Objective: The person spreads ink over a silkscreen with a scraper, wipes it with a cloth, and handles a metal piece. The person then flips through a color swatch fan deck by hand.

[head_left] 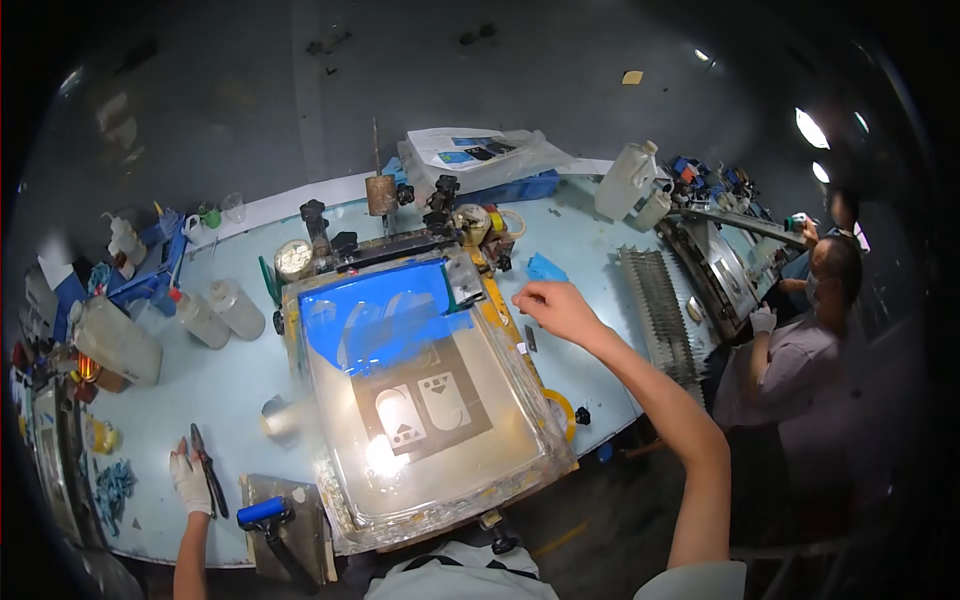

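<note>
My left hand [190, 482], in a white glove, lies on the table with fingers stretched out. Right beside it is a pair of black-handled pliers [208, 470]; whether they touch cannot be made out. My right hand [562, 311], bare, is raised over the right side of a printing screen [520, 400], its fingers curled into a pinch; anything between them is hidden. Blue ink [385, 310] covers the screen's far part, and below it a grey stencil [425, 405] shows pale rounded shapes. A blue roller [263, 510] rests near the front edge.
White bottles [235, 308] and a large jug [118, 338] stand left. Tape rolls [472, 225] sit behind the screen. A ridged metal rack [660, 310] and another white jug [625, 180] are right. A co-worker [800, 350] sits at the far right.
</note>
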`<state>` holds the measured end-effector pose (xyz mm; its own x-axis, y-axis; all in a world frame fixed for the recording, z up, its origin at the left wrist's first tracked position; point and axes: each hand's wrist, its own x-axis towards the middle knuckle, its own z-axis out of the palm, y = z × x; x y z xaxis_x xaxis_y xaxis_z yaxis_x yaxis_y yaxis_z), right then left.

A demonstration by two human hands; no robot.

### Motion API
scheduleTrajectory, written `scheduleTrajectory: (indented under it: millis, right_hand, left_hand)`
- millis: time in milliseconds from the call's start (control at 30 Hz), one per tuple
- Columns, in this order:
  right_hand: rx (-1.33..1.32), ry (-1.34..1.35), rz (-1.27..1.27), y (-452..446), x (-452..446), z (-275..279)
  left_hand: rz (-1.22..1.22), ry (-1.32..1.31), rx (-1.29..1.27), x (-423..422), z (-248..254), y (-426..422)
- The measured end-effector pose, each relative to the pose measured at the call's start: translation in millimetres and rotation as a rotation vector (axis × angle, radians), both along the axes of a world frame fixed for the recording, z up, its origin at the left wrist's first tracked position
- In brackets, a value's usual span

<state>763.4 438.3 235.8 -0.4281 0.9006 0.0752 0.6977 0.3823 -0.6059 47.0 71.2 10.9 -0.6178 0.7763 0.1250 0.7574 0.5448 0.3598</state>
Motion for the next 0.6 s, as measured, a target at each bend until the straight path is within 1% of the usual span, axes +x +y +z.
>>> scheduleTrajectory:
  millis: [33, 100, 167, 233, 300, 333, 367, 400, 433, 467, 500, 600]
  right_hand:
    - [0.011, -0.092, -0.008, -9, 7, 6]
    - [-0.056, -0.098, -0.059, -33, 25, 9]
    - [-0.301, -0.083, -0.193, -59, 41, 11]
    - [-0.367, -0.041, -0.243, -80, 53, 15]
    - [-0.408, 0.088, -0.310, -104, 56, 15]
    - [-0.429, 0.125, -0.340, -111, 58, 12]
    - [-0.395, 0.195, -0.353, -120, 61, 3]
    - [-0.357, 0.249, -0.366, -127, 64, -6]
    - [-0.328, 0.359, -0.405, -136, 63, -12]
    - [-0.218, 0.425, -0.442, -140, 66, -31]
    - [-0.145, 0.429, -0.499, -150, 60, -29]
    - [-0.077, 0.507, -0.414, -178, 37, -26]
  left_hand:
    - [0.003, -0.026, 0.022, 1, -2, 0]
    - [-0.014, -0.003, 0.002, 6, 0, -1]
    - [-0.017, 0.028, -0.016, 10, 9, 0]
    - [-0.024, -0.008, 0.034, 8, 3, 2]
    - [0.030, -0.020, 0.056, 5, -3, 1]
    - [-0.005, 0.012, 0.060, 9, -4, 5]
    - [-0.007, 0.059, 0.060, 16, 12, 1]
    - [0.022, 0.016, 0.104, 42, 43, 8]
    - [0.020, 0.006, 0.054, 55, 66, 14]
    - [-0.028, 0.082, 0.098, 46, 53, 6]
    - [-0.034, 0.166, 0.129, 28, 22, 3]
    - [-0.003, 0.020, -0.004, 34, 44, 6]
